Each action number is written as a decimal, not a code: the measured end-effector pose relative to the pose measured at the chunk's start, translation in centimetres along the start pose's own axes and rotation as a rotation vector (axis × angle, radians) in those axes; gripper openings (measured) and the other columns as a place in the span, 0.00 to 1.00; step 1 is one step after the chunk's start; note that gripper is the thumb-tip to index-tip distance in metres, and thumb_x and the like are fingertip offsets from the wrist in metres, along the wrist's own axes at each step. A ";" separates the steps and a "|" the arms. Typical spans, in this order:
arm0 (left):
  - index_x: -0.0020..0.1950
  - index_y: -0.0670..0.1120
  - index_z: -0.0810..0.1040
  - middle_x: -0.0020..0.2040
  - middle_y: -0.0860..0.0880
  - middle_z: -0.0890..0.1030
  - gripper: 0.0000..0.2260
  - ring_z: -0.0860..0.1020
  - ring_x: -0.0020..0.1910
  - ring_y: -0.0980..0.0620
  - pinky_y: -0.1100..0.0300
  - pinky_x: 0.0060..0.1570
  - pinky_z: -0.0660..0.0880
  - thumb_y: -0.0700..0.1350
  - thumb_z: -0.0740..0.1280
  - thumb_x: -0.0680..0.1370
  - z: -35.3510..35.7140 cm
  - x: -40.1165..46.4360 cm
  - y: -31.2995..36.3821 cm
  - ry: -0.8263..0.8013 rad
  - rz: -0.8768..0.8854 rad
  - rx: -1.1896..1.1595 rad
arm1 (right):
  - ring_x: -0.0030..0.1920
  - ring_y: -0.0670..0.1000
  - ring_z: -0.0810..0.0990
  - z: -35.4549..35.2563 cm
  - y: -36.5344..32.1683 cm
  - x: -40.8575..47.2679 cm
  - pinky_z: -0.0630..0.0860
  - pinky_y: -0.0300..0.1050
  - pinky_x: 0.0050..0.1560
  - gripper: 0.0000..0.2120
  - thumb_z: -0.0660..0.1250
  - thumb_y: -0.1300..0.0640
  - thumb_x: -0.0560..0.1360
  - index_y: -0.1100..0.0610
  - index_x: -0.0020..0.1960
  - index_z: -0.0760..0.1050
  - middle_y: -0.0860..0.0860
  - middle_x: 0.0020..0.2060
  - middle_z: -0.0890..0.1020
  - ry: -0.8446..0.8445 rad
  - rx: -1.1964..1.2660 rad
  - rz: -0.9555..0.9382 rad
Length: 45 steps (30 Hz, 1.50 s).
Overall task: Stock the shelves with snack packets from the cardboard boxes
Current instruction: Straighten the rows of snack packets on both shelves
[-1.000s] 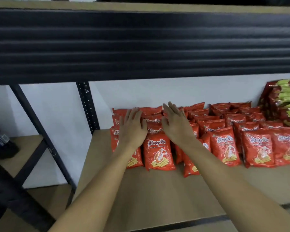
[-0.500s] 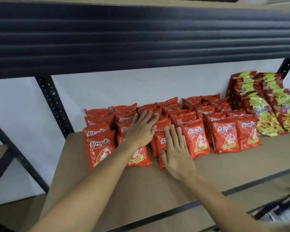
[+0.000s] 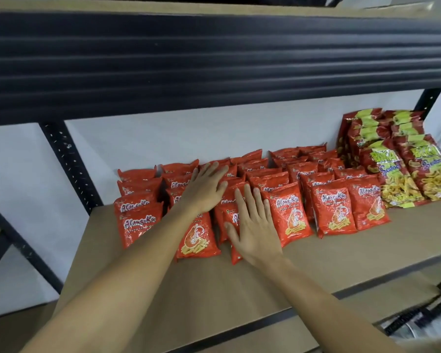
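Observation:
Several rows of red snack packets (image 3: 289, 212) lie overlapping on the brown shelf board (image 3: 239, 284), running back to the white wall. My left hand (image 3: 205, 186) lies flat, fingers straight, on packets in the second row from the left. My right hand (image 3: 252, 225) lies flat with spread fingers on the front packet of the third row. Neither hand grips anything. To the right stand taller red-and-yellow snack packets (image 3: 397, 179) in two rows. No cardboard box is in view.
A black ribbed beam (image 3: 214, 59) of the upper shelf hangs close overhead. A black perforated upright (image 3: 69, 164) stands at the left, another upright (image 3: 424, 101) at the far right. The board's front strip is bare; a lower shelf (image 3: 392, 294) shows below right.
The view has swung right, bringing the red-and-yellow packets in. My right hand came forward from the back packets to the front packet; my left hand shifted onto the second row.

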State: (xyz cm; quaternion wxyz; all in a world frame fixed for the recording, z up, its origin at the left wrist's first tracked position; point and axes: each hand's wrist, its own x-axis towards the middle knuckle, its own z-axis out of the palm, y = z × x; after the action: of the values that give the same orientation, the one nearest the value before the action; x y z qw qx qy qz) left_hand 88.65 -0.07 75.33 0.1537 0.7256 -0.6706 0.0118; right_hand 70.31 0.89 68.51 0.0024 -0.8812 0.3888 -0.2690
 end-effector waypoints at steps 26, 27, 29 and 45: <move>0.81 0.52 0.49 0.81 0.47 0.52 0.26 0.48 0.80 0.46 0.44 0.77 0.40 0.59 0.45 0.84 0.0 4.3 0.6 -0.122 -0.145 0.064 | 0.80 0.53 0.38 -0.2 0.3 2.3 0.39 0.54 0.79 0.37 0.45 0.36 0.80 0.56 0.82 0.47 0.54 0.81 0.48 -0.040 0.093 0.010; 0.81 0.52 0.50 0.81 0.46 0.53 0.26 0.48 0.80 0.46 0.44 0.77 0.40 0.59 0.45 0.84 -0.3 3.8 1.0 -0.094 -0.147 0.041 | 0.80 0.53 0.38 -0.9 0.6 2.2 0.40 0.53 0.79 0.38 0.46 0.35 0.80 0.56 0.82 0.47 0.53 0.81 0.49 -0.030 0.118 0.010; 0.81 0.52 0.53 0.81 0.46 0.54 0.25 0.50 0.80 0.46 0.43 0.77 0.41 0.58 0.46 0.84 -0.5 2.9 1.9 -0.029 -0.156 -0.007 | 0.80 0.51 0.40 -2.3 1.2 2.1 0.43 0.53 0.80 0.37 0.48 0.35 0.81 0.56 0.82 0.49 0.52 0.81 0.51 0.024 0.160 0.016; 0.81 0.53 0.46 0.82 0.47 0.45 0.25 0.42 0.80 0.47 0.44 0.77 0.37 0.56 0.41 0.84 2.5 4.3 11.0 -0.117 -0.131 0.135 | 0.80 0.54 0.41 -1.9 10.1 -0.8 0.46 0.53 0.79 0.32 0.49 0.50 0.81 0.62 0.81 0.48 0.56 0.80 0.46 0.014 -0.036 -0.071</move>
State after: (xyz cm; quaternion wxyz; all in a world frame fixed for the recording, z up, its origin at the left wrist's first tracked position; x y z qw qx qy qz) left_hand 77.90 -5.45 76.17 0.0655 0.7760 -0.6273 0.0042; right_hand 62.08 -5.22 67.61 -0.0257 -0.8924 0.3620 -0.2681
